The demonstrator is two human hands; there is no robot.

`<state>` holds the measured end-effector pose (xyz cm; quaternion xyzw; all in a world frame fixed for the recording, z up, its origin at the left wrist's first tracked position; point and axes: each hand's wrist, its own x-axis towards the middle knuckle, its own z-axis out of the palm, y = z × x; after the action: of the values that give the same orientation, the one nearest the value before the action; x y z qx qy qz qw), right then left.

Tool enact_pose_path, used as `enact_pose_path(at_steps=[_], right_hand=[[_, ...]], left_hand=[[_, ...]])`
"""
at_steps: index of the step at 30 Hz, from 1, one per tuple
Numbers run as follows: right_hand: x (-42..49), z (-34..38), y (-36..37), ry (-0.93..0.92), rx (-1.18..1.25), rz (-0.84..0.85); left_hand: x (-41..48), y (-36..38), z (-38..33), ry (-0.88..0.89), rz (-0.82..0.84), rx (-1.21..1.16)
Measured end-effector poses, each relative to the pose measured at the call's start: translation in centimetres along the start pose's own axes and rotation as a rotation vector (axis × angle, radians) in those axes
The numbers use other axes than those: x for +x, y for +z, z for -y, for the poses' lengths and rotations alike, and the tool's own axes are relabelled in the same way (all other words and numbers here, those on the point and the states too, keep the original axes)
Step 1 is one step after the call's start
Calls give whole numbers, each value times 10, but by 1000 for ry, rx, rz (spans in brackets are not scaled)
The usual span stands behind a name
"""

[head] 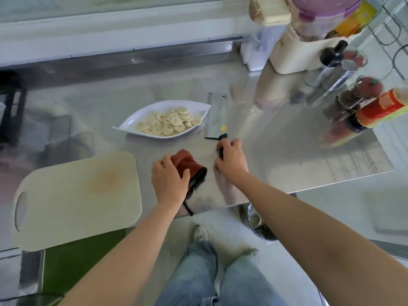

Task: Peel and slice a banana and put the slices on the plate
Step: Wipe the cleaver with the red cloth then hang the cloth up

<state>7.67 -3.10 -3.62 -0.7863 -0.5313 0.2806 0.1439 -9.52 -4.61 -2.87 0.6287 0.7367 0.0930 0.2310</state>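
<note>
Head view: steel counter (287, 140) with plate (141, 115), condiment bottles (355, 99) right.

Stainless steel counter (287, 140), reflective, soft even light across the top. Low steel upstand (132, 62) along the back, white ledge (110, 34) above it. Pale floor (342, 206) below, green mat (72, 268) lower left. Jars and bottles (353, 96) crowded at back right.

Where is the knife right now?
In the head view the cleaver lies flat on the steel counter, just right of the white plate of banana slices, its black handle gripped by the right hand.
</note>
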Motion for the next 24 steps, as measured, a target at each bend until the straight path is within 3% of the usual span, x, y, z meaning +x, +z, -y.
enact_pose_path(at_steps=[3, 5, 7, 13, 24], right_hand=[[2, -8, -10, 57, 131, -76], [1, -20, -22, 78, 265, -126], [-2, -36, -34, 89, 345, -131], [-26, -98, -73, 245, 543, -163], [-77, -215, -141, 335, 670, -218]], left_hand=[[-1, 4, -4, 73, -103, 266], [-2, 13, -8, 99, -24, 317], [-3, 24, -14, 80, 66, 331], [-4, 48, -58, 120, 93, 283], [-102, 129, -177, 788, 252, 415]])
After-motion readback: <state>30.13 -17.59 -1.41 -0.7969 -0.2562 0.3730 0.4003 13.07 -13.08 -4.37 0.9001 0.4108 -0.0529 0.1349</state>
